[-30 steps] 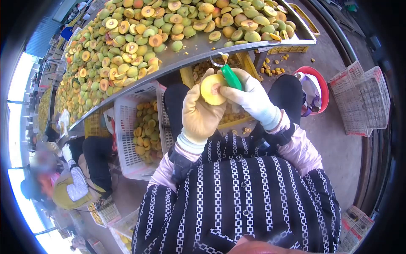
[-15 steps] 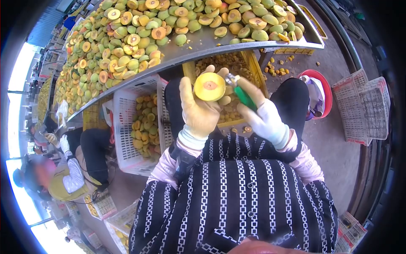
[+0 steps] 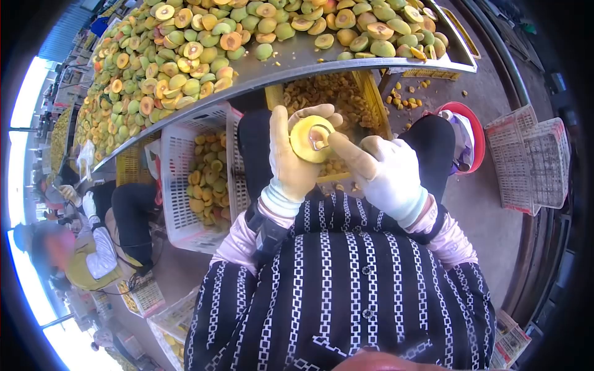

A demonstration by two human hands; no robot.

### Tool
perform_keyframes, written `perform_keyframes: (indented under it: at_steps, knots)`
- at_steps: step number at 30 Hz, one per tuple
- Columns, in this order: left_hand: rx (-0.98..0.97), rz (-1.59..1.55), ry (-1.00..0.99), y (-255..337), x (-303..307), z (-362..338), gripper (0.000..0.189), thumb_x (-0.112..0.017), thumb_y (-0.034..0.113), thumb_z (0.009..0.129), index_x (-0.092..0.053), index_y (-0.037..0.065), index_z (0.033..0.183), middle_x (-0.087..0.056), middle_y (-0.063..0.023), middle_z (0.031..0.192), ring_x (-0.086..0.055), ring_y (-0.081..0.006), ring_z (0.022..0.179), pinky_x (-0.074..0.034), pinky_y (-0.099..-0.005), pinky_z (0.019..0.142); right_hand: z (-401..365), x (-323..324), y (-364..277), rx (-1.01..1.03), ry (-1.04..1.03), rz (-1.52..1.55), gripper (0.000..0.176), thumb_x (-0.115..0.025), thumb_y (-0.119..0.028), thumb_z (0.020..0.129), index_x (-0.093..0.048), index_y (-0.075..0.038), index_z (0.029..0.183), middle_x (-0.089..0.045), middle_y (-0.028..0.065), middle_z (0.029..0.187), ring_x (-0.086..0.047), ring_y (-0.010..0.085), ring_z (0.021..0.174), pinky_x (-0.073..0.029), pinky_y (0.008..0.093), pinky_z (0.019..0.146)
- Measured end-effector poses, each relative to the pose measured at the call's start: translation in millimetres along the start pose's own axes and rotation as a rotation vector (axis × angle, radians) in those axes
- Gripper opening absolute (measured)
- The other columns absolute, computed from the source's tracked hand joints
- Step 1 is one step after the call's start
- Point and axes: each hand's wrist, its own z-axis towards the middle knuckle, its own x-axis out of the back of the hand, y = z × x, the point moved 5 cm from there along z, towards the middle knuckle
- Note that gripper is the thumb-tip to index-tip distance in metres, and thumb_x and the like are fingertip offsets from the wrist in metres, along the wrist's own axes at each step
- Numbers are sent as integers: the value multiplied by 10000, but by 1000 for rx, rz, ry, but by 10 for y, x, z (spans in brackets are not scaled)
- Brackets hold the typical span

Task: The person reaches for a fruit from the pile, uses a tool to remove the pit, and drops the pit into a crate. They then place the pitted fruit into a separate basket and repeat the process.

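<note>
A halved yellow fruit (image 3: 301,143) rests in my gloved left hand (image 3: 293,162), cut face up, with the fingers around it. My gloved right hand (image 3: 387,170) is closed around a tool, most of which its fingers hide. The tool's metal loop (image 3: 319,137) touches the middle of the cut face, at the brown centre. Beyond my hands, many halved green and yellow fruits (image 3: 185,49) are heaped on a metal table (image 3: 272,69). Below the table edge, a yellow crate (image 3: 375,102) holds brown and orange pieces.
A white crate of fruit halves (image 3: 179,213) stands at left, near a seated co-worker (image 3: 102,253). On the right are a red basin (image 3: 478,139) with cloth and stacked white crates (image 3: 535,161). Orange pieces (image 3: 408,99) lie on the floor beyond my knee.
My right hand has moved in to the fruit and turned, bringing the tool's metal end onto the cut face. The green handle is now hidden. The fruit is tilted slightly differently in my left hand.
</note>
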Motion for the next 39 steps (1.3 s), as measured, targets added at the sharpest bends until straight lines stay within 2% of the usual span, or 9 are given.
perform_keyframes:
  at_steps: [9, 21, 25, 31, 33, 34, 35, 37, 39]
  knots:
    - [202, -271, -151, 57, -18, -56, 755, -230, 623, 944, -588, -27, 1081, -636, -167, 994, -628, -291, 907, -538, -409, 788, 7, -80, -119, 5, -238, -60, 654, -665, -322, 781, -429, -314, 1390, -482, 33, 701, -494, 184, 522, -407, 332, 455]
    - [431, -93, -171, 88, 63, -167, 681, -283, 549, 970, -622, -42, 970, -651, -176, 925, -647, -279, 852, -544, -391, 773, -138, -136, -183, 227, -333, -25, 685, -572, -160, 822, -312, -208, 1453, -480, 22, 640, -533, 184, 470, -422, 339, 446]
    - [643, 76, -290, 15, 183, -89, 685, -297, 557, 963, -654, -25, 904, -663, -150, 811, -650, -228, 675, -513, -291, 477, -240, -339, -191, 160, -337, 46, 697, -598, -153, 792, -335, -180, 1437, -510, 36, 658, -562, 208, 495, -446, 346, 449]
    - [503, 37, -239, -12, 180, 20, 643, -277, 525, 982, -603, -25, 1049, -661, -159, 835, -655, -219, 663, -505, -270, 427, -204, -476, -58, 52, -142, 177, 658, -692, -182, 723, -460, -157, 1339, -526, 30, 666, -572, 218, 513, -453, 342, 466]
    - [102, 171, -274, 171, 121, 15, 489, -316, 403, 1012, -451, -3, 1248, -637, -193, 989, -665, -233, 751, -557, -290, 508, -147, -399, -14, 23, -59, 177, 608, -727, -186, 697, -534, -143, 1273, -525, 18, 664, -570, 210, 517, -447, 335, 477]
    - [-431, 452, -522, 345, 5, -50, 418, -437, 212, 996, -310, 33, 1352, -591, -210, 1108, -656, -252, 838, -581, -300, 605, -139, -348, -17, 24, -49, 165, 592, -739, -178, 684, -561, -119, 1245, -526, 17, 668, -567, 210, 522, -443, 334, 479]
    - [-433, 451, -522, 312, 19, -65, 418, -437, 212, 996, -310, 33, 1352, -591, -210, 1108, -656, -252, 838, -581, -300, 605, -129, -309, -34, 25, -48, 163, 592, -739, -178, 684, -561, -119, 1245, -526, 17, 668, -567, 210, 522, -443, 334, 479]
    - [92, -8, -251, 97, 141, -57, 554, -577, 53, 906, -288, 37, 1378, -587, -206, 1113, -644, -269, 876, -579, -311, 687, -138, -274, -78, 21, -82, 179, 587, -736, -171, 688, -564, -95, 1244, -525, 26, 669, -562, 214, 522, -444, 335, 481]
    - [-57, 128, -285, 149, 131, -91, 589, -590, 38, 891, -270, 39, 1386, -587, -206, 1112, -644, -269, 883, -577, -318, 704, -176, -281, -80, -59, -20, 253, 581, -753, -140, 660, -584, -74, 1211, -546, 42, 688, -561, 234, 529, -444, 338, 489]
